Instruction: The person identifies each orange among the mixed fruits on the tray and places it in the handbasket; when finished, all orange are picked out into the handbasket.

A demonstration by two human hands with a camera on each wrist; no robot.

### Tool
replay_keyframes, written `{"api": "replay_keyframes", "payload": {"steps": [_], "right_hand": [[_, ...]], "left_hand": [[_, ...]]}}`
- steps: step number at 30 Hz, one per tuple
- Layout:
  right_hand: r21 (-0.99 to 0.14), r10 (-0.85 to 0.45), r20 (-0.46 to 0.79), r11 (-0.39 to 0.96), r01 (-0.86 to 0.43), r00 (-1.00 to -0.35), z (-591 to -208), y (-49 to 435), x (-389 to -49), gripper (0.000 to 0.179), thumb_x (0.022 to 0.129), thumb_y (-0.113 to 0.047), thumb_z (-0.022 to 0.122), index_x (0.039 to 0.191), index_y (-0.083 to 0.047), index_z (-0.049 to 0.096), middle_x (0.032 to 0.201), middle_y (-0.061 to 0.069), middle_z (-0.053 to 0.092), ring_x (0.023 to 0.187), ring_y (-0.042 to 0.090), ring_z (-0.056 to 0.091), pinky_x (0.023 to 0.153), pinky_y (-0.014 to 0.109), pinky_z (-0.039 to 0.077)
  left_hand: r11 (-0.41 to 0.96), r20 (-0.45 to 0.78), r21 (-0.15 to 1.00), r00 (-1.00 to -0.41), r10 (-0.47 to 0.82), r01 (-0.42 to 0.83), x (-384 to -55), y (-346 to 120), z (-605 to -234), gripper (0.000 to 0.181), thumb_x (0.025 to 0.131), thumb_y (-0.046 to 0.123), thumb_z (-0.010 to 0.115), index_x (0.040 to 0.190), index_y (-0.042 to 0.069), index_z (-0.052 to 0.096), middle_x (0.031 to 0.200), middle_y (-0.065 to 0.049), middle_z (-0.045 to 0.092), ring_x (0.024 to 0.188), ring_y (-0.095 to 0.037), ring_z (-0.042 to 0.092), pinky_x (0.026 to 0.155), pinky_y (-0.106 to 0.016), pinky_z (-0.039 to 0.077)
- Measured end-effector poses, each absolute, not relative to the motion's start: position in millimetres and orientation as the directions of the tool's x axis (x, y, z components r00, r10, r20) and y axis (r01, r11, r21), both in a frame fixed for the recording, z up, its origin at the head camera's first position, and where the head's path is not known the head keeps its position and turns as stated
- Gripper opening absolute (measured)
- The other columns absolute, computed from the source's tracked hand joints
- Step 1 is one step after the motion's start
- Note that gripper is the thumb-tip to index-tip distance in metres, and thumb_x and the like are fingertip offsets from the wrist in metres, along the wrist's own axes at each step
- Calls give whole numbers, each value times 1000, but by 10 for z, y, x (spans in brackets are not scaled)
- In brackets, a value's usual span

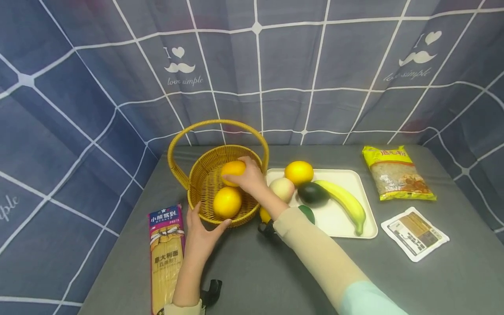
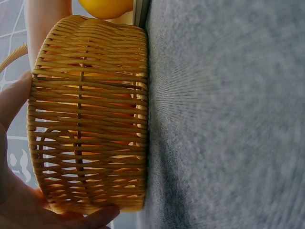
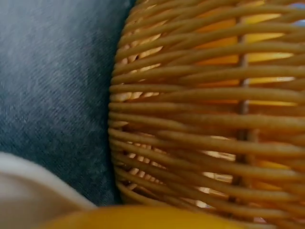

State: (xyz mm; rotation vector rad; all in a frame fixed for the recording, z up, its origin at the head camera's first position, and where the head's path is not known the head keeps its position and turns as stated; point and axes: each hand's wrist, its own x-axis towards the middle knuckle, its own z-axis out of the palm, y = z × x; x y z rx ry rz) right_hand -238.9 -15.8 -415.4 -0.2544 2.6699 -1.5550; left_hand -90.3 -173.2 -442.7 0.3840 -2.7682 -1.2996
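Note:
A woven wicker basket [image 1: 201,175] with a tall hooped handle stands on the grey table. My right hand [image 1: 252,177] reaches inside over its right rim and grips an orange [image 1: 233,172], thumb on the near side. Another orange [image 1: 227,202] lies in the basket just in front of it. My left hand [image 1: 199,238] holds the basket at its front left, thumb at the rim and fingers [image 2: 102,217] along the outer wall. The right wrist view is filled by the basket's slats [image 3: 205,105], with the right hand out of sight.
Right of the basket, a white tray [image 1: 364,186] bears a yellow-orange fruit [image 1: 299,173], a peach [image 1: 282,189], a dark avocado [image 1: 313,194] and a banana [image 1: 344,201]. A pasta pack [image 1: 167,258] lies at left; a yellow food bag [image 1: 397,173] and flat white packet [image 1: 415,233] at right.

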Motion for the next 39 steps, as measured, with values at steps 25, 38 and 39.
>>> {"api": "replay_keyframes", "payload": {"steps": [25, 38, 39], "right_hand": [[-846, -151, -28, 530, -57, -988, -4195, -212, -2413, 84, 76, -50, 77, 141, -12, 40, 133, 13, 45, 110, 28, 53, 91, 45, 46], [-866, -146, 41, 488, -108, -988, -4220, -203, -2430, 83, 79, -52, 74, 143, -13, 40, 142, 10, 43, 126, 27, 47, 101, 44, 41], [-865, -145, 42, 489, -109, -988, -4220, -201, -2428, 83, 79, -54, 73, 143, -13, 40, 143, 10, 42, 126, 27, 47, 101, 43, 41]], "left_hand": [[621, -38, 761, -968, -249, -189, -914, -1739, -4465, 106, 77, 59, 72, 153, 10, 16, 159, -21, 0, 141, -44, 15, 105, -62, 26], [628, -26, 757, -969, -245, -179, -905, -1734, -4461, 107, 77, 60, 72, 152, 7, 16, 158, -23, 1, 140, -46, 16, 104, -64, 25], [627, -27, 757, -969, -247, -181, -907, -1732, -4462, 107, 77, 59, 72, 152, 8, 16, 158, -23, 1, 140, -46, 16, 104, -64, 25]]}}
